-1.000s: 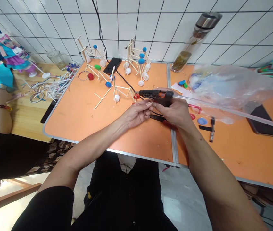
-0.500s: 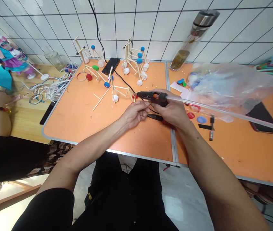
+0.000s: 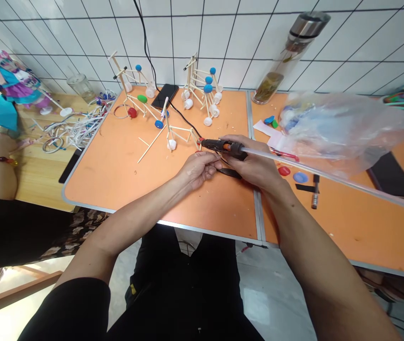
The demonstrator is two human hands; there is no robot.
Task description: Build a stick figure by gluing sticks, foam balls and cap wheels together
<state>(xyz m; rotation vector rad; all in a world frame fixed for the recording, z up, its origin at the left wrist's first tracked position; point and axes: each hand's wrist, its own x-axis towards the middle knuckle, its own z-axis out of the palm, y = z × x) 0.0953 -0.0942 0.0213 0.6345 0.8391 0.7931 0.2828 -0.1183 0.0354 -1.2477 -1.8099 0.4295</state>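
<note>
Glue gun (image 3: 223, 146): black body, orange band, red tip. The long axis lies nearly level, left to right. The nozzle points left at the near stick frame (image 3: 179, 133), tip just beside it. A long clear glue stick (image 3: 330, 173) runs out the rear to the right, sloping down over the table (image 3: 123, 175).

Right hand (image 3: 257, 166) is clamped round the body, above the table near the seam between the two tops. Left hand (image 3: 198, 169): fingertips drawn together under the gun (whether they pinch anything, cannot tell).

Open tabletop lies left and toward the near edge. A plastic bag (image 3: 344, 128) and caps (image 3: 299, 177) crowd the right.
</note>
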